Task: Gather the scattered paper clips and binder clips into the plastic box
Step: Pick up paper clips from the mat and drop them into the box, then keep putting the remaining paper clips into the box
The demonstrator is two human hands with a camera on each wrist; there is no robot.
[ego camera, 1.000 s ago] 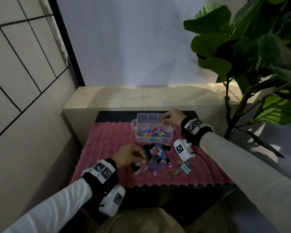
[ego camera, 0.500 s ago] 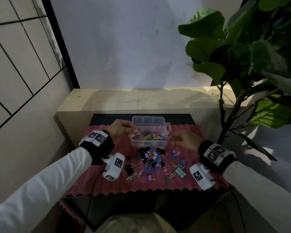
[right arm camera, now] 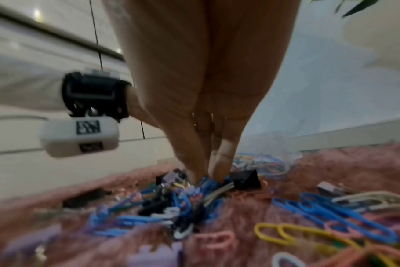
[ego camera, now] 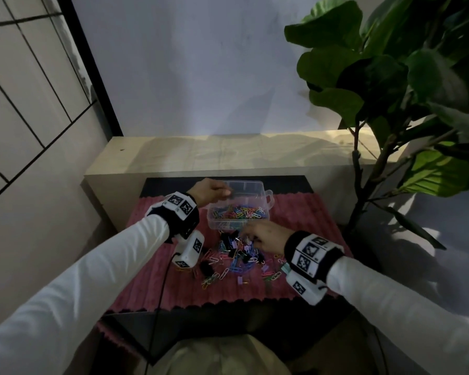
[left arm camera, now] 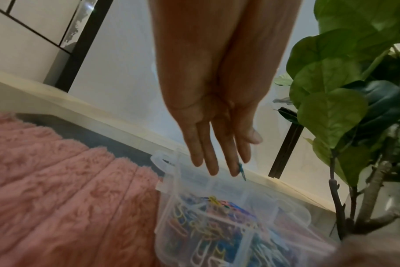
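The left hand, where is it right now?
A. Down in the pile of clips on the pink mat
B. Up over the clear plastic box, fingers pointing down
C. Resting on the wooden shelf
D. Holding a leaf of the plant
B: the left hand hangs above the plastic box with straight fingers, a small teal clip at its fingertips, while the right hand digs in the pile.

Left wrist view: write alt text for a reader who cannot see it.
The left hand hangs with straight fingers over the clear plastic box of coloured paper clips, a small teal clip at its fingertips. The box sits on a fluffy pink mat; a large-leaved green plant stands to the right.
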